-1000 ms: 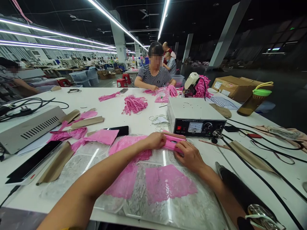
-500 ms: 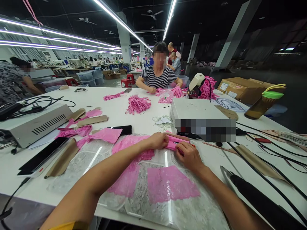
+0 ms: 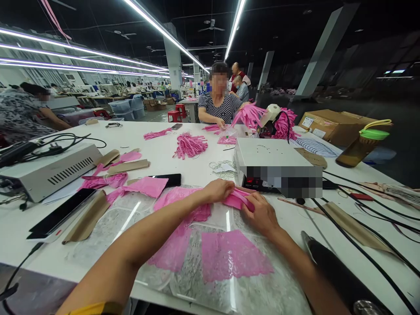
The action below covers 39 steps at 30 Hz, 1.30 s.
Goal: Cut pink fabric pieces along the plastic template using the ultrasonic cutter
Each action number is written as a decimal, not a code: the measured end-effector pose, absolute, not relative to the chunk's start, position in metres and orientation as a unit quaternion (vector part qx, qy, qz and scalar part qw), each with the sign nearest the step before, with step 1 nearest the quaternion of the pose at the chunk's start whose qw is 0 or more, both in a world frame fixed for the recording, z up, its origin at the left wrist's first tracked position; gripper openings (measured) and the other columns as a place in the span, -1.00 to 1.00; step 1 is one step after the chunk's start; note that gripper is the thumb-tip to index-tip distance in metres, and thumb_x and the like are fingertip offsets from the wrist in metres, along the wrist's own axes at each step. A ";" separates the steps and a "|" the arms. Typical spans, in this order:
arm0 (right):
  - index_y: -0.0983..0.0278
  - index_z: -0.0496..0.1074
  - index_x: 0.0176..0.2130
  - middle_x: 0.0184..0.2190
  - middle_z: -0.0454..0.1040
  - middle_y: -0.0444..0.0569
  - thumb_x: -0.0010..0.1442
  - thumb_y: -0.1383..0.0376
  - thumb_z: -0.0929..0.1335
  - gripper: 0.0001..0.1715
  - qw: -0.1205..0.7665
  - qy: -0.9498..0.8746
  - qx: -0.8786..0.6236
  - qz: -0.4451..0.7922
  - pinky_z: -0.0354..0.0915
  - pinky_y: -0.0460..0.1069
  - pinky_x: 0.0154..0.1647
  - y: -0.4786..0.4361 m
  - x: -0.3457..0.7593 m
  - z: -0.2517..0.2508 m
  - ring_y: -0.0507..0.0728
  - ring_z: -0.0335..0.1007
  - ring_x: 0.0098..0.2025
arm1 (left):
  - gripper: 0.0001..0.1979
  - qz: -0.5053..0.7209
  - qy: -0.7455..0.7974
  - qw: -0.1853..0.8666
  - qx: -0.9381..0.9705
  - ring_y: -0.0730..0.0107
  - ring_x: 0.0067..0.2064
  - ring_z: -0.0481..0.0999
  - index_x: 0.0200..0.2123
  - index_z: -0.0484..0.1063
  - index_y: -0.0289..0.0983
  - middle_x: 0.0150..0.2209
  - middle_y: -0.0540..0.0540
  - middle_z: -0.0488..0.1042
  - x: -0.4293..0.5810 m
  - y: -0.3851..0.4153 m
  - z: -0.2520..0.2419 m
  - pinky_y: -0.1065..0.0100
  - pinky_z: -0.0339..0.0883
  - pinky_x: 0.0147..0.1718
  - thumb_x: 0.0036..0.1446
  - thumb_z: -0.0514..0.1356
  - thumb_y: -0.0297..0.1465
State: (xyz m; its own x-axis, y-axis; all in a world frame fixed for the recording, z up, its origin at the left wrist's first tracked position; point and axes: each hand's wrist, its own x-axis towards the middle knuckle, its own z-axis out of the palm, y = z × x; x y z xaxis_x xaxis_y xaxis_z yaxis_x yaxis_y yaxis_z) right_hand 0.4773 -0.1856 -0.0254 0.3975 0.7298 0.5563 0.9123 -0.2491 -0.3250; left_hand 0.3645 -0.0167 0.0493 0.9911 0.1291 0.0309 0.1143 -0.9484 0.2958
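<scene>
My left hand [image 3: 217,191] and my right hand [image 3: 261,214] both pinch a folded pink fabric piece [image 3: 236,199] just in front of a white control box [image 3: 269,162]. The piece lies between the two hands, lifted a little at my right fingers. Under my forearms a clear plastic sheet [image 3: 210,271] covers pink lace panels [image 3: 231,255]. More pink lace [image 3: 144,186] lies to the left beside a black phone [image 3: 169,179].
A grey machine [image 3: 49,170] with cables sits at the left. Black cables and a dark tool handle [image 3: 341,275] run along the right. A person in a striped shirt [image 3: 218,107] across the table lifts pink strips. A brown bottle [image 3: 359,146] and cardboard box [image 3: 331,122] stand at far right.
My hands stay on the pink piece; my right fingers have lifted and turned its end slightly. The person opposite has raised a bunch of pink strips. The view has shifted a little.
</scene>
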 end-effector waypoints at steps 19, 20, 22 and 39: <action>0.16 0.53 -0.12 -0.20 0.51 -0.06 0.14 0.41 0.22 -0.59 0.323 -0.546 -0.764 -0.119 0.37 0.00 -0.24 -0.202 0.485 -0.005 0.13 0.46 -0.19 | -0.84 0.111 0.031 0.158 0.981 0.38 -0.32 0.46 -0.31 0.42 -0.30 -0.34 -0.05 0.51 0.328 -0.013 0.091 0.40 0.30 -0.27 0.19 0.04 -0.50; 0.15 0.53 -0.09 -0.17 0.52 -0.05 0.14 0.41 0.22 -0.57 0.322 -0.560 -0.755 -0.113 0.38 0.00 -0.21 -0.208 0.483 -0.004 0.13 0.47 -0.16 | -0.84 0.106 0.024 0.158 0.981 0.37 -0.30 0.47 -0.30 0.41 -0.30 -0.32 -0.06 0.51 0.319 -0.016 0.089 0.39 0.31 -0.24 0.19 0.03 -0.49; 0.13 0.53 -0.06 -0.12 0.52 -0.03 0.12 0.42 0.25 -0.55 0.315 -0.592 -0.735 -0.100 0.40 0.02 -0.16 -0.221 0.476 -0.005 0.15 0.47 -0.11 | -0.83 0.088 -0.001 0.159 0.983 0.36 -0.25 0.47 -0.30 0.41 -0.29 -0.29 -0.08 0.50 0.298 -0.026 0.083 0.39 0.31 -0.19 0.21 0.02 -0.50; 0.11 0.42 0.10 -0.08 0.51 0.02 0.12 0.50 0.20 -0.37 0.260 -0.685 -0.680 -0.040 0.49 0.05 -0.11 -0.284 0.440 -0.018 0.16 0.49 -0.07 | -0.81 -0.009 -0.094 0.062 0.994 0.32 -0.31 0.39 -0.41 0.40 -0.25 -0.37 -0.08 0.45 0.208 -0.102 0.032 0.28 0.21 -0.29 0.28 0.09 -0.45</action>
